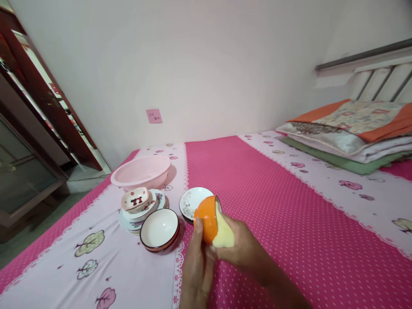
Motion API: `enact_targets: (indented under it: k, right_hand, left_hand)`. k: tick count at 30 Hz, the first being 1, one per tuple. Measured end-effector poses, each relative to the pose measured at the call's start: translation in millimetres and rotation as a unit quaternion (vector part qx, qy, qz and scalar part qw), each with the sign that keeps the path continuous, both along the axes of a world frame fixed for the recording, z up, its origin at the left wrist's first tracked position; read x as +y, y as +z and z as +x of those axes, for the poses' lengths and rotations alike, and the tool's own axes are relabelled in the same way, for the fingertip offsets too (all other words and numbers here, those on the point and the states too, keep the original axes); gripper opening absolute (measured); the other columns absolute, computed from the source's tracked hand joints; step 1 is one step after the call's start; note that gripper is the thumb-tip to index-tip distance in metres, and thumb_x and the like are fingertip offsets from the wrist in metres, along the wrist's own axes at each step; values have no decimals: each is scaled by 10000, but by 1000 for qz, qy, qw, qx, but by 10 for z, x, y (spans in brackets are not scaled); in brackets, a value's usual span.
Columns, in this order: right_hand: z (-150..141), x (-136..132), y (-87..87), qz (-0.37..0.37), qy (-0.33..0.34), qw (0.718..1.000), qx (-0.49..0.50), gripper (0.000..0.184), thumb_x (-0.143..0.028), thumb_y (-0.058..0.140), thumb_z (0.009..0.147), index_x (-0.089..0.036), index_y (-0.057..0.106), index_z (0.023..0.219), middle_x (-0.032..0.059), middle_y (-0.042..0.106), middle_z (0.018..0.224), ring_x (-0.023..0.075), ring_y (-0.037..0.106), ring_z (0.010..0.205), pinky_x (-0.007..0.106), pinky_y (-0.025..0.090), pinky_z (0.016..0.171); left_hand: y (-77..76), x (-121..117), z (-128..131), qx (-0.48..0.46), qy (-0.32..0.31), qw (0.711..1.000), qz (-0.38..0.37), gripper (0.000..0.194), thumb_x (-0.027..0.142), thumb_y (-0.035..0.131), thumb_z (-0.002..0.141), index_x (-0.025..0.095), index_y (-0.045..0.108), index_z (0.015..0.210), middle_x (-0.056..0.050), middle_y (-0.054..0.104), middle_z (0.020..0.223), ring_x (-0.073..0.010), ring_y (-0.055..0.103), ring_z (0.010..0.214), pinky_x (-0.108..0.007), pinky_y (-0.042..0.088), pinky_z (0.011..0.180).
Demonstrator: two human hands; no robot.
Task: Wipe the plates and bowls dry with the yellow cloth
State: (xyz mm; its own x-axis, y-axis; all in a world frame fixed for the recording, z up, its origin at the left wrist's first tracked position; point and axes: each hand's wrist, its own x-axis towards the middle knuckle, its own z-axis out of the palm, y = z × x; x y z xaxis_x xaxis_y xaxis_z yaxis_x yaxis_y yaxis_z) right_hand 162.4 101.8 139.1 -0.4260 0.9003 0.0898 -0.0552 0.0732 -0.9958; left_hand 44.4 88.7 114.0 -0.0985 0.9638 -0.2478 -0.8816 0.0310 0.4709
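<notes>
An orange bowl, tipped on its side, is held up over the bed by both hands. My left hand grips it from below, thumb against the orange outside near the base. In my right hand a pale yellow cloth is pressed over the bowl's rim and outer side; the fingers behind it are hidden. Just beyond the bowl lies a stack of floral white plates, partly covered by it. White bowls with dark rims stand stacked to the left of my hands.
Behind those bowls are stacked plates topped by a small patterned dish. A pink basin stands farther back near the wall. Folded bedding lies at the right on the pink patterned bedsheet. A pink note sticks to the wall.
</notes>
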Motion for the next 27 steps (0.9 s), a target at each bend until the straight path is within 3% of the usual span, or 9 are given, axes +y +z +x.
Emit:
enact_targets:
  k: [4, 7, 12, 15, 17, 21, 24, 27]
  right_hand:
    - [111, 46, 44, -76, 27, 983, 164, 429, -322, 821, 738, -167, 663, 1106, 15, 700, 851, 150, 623, 694, 262, 519, 657]
    - [79, 43, 26, -75, 29, 977, 198, 456, -354, 809, 754, -178, 665, 1149, 33, 719, 913, 162, 644, 727, 308, 557, 756]
    - [-101, -45, -11, 17, -1, 999, 28, 515, -249, 778, 748, -179, 637, 1239, 49, 715, 947, 192, 637, 766, 292, 527, 674]
    - [-132, -73, -16, 109, -24, 988, -107, 590, -162, 742, 721, -196, 623, 1297, 55, 715, 986, 211, 639, 814, 303, 519, 708]
    - [-99, -63, -4, 123, -25, 983, -132, 561, -166, 740, 722, -198, 639, 1273, 47, 715, 963, 208, 637, 798, 299, 514, 703]
    - [39, -9, 31, 53, 6, 998, -22, 470, -244, 791, 740, -179, 672, 1191, 33, 706, 930, 187, 626, 769, 276, 512, 666]
    - [131, 35, 23, -16, 19, 995, 102, 468, -353, 824, 755, -177, 673, 1162, 5, 676, 832, 133, 566, 628, 276, 514, 631]
    - [155, 56, -2, -42, 41, 984, 168, 498, -417, 820, 765, -187, 660, 1178, -15, 643, 779, 100, 493, 550, 263, 490, 588]
  left_hand:
    - [-86, -43, -33, 102, -20, 988, 111, 783, 306, 855, 810, 277, 515, 1515, -106, 667, 1440, -324, 563, 1391, -447, 438, 1186]
    - [-112, -45, -69, 122, 0, 983, 136, 804, 319, 855, 808, 285, 497, 1527, -105, 656, 1452, -324, 559, 1393, -447, 425, 1193]
    - [-15, -42, -134, 11, 23, 998, 52, 507, 298, 701, 949, 230, 610, 1443, -103, 756, 1300, -282, 633, 1320, -413, 443, 1186]
    - [37, -14, -131, -83, 15, 996, -20, 402, 300, 556, 1036, 219, 635, 1422, -96, 790, 1225, -252, 659, 1289, -391, 449, 1184]
    - [58, -1, -92, -103, 8, 994, -30, 412, 315, 520, 1053, 216, 617, 1441, -92, 785, 1240, -246, 646, 1307, -384, 443, 1188]
    - [88, -45, -4, -28, -18, 999, 7, 526, 337, 632, 996, 216, 545, 1500, -121, 726, 1353, -284, 585, 1376, -420, 431, 1195]
    - [90, -112, -7, 95, -21, 992, 81, 819, 296, 827, 843, 281, 442, 1565, -121, 640, 1472, -326, 551, 1402, -458, 430, 1189]
    - [78, -148, -46, 147, -3, 981, 127, 1019, 270, 912, 729, 327, 375, 1593, -127, 570, 1541, -361, 549, 1395, -483, 443, 1167]
